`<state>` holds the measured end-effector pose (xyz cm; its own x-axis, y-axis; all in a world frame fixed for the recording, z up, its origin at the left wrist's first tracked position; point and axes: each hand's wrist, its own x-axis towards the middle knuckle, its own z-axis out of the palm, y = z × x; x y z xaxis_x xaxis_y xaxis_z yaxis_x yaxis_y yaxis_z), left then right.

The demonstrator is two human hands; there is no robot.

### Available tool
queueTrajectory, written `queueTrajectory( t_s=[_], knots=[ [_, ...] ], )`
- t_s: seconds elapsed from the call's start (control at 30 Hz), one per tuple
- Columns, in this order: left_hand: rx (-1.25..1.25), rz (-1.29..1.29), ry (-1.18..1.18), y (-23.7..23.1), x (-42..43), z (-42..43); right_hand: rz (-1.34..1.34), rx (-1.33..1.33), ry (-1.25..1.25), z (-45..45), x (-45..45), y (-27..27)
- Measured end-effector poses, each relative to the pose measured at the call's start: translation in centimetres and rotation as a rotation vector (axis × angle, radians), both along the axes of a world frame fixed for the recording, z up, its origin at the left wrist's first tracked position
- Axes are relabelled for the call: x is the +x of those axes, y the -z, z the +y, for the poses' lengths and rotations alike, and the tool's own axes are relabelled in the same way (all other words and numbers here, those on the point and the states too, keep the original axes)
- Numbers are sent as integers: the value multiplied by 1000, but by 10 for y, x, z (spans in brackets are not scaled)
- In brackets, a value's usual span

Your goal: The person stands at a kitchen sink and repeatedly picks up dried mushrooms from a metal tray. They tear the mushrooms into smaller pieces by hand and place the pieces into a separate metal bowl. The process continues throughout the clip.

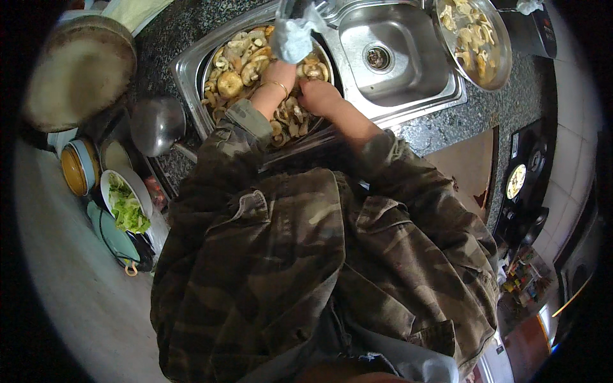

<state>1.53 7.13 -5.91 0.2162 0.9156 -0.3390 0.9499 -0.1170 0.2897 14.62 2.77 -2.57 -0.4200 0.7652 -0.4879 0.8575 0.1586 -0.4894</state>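
Note:
A round metal basin (207,76) full of mushrooms (230,84) sits in the left bowl of the stainless steel sink. My left hand (279,75), with a thin bracelet at the wrist, reaches into the mushrooms near the basin's middle; a white cloth (293,45) wrapped on the faucet hides part of it. Just right of it, my right hand (317,95) is down among the mushrooms with its fingers curled. Whether either hand grips a mushroom cannot be told. At the upper right, a second metal bowl (503,72) holds pale mushroom pieces in liquid.
The right sink bowl (397,81) has a drain with scraps in it. Left of the sink stand a large round pan (81,72) and a metal bowl (158,127). Lower left are a white bowl of lettuce (127,206) and a green basin (112,234). A black stove (527,167) lies right.

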Motion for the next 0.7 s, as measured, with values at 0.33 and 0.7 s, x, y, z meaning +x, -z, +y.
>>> queueTrajectory(
  t_s=[0.33,0.7],
  knots=[
    [-121,-755,-267,-53,-23,-30,967,-58,693,-29,24,-14],
    [171,-883,-297,-103,-7,-72,1178,-396,878,-30,13,-33]
  ],
)
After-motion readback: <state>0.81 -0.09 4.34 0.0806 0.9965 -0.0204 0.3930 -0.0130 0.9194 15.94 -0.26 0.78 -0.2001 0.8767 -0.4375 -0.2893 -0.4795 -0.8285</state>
